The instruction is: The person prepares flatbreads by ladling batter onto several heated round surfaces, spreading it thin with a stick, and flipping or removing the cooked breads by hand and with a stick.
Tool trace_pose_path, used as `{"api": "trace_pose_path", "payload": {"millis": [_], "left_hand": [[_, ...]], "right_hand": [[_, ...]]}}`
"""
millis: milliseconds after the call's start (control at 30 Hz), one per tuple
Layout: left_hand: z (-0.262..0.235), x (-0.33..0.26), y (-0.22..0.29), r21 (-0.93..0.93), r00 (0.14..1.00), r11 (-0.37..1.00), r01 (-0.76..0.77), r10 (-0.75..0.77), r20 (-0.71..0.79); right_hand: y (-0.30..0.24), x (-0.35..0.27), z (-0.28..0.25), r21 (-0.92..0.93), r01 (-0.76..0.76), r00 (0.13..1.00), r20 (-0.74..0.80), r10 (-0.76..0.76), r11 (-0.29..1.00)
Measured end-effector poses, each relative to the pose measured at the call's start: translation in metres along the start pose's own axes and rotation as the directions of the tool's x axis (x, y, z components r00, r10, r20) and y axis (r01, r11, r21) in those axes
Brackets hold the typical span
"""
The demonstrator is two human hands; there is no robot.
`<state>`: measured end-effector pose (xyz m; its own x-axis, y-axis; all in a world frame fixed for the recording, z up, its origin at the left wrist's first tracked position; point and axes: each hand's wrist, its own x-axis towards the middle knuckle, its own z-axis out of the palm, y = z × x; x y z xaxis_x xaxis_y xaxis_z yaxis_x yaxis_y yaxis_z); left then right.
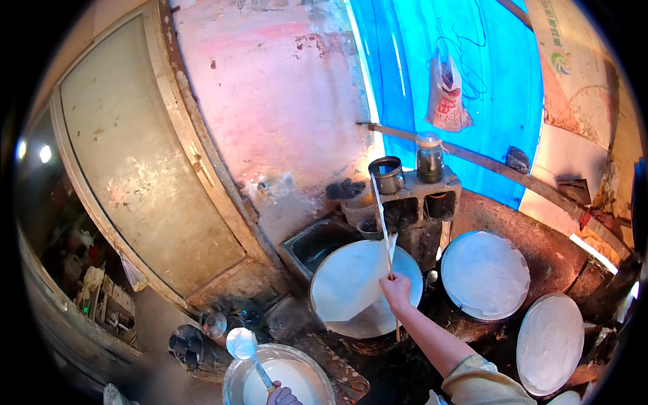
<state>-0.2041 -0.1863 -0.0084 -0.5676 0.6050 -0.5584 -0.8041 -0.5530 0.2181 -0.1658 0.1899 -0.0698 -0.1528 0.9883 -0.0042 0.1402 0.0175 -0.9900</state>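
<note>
My right hand [397, 291] is closed round a long thin stick [382, 216], held over a wide round pan [378, 329]. A thin white sheet [347, 287] hangs along the stick and spreads over the left part of the pan; where it parts from the surface is hard to tell. At the lower edge my left hand [283, 397], partly cut off, grips a ladle [241, 343] by its handle. The ladle's round bowl, coated white, is raised by the rim of a metal basin [329, 385] containing white liquid.
Two more round white-topped pans, one [486, 275] and another [550, 344], stand to the right. Behind are a block stand [432, 192] with a dark pot [387, 177] and a jar [430, 158]. A dark square tub [320, 244] adjoins the pan. A door [148, 169] is at left.
</note>
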Motion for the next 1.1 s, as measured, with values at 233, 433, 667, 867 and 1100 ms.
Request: {"api": "trace_pose_path", "payload": {"millis": [233, 433, 667, 867, 1100], "left_hand": [[-0.048, 0.057, 0.033, -0.145, 0.711, 0.791, 0.595, -0.433, 0.554], [-0.058, 0.100, 0.044, 0.129, 0.683, 0.811, 0.570, -0.556, 0.475], [0.023, 0.067, -0.019, 0.374, 0.773, 0.788, 0.489, -0.590, 0.232], [0.010, 0.066, -0.080, 0.269, 0.399, 0.450, 0.851, -0.889, 0.225], [-0.012, -0.018, -0.175, 0.458, 0.082, 0.080, 0.885, -0.996, 0.016]], "right_hand": [[-0.013, -0.037, -0.005, 0.314, 0.108, 0.994, -0.001, -0.113, 0.943], [-0.016, -0.119, -0.084, 0.299, 0.149, 0.974, -0.210, -0.087, 0.943], [-0.016, -0.243, -0.216, -0.116, -0.013, 0.882, -0.470, -0.043, 0.993], [-0.001, -0.341, -0.288, -0.332, -0.201, 0.773, -0.631, -0.059, 0.921], [0.013, -0.548, -0.370, 0.035, -0.281, 0.254, -0.961, 0.109, 0.959]]}}
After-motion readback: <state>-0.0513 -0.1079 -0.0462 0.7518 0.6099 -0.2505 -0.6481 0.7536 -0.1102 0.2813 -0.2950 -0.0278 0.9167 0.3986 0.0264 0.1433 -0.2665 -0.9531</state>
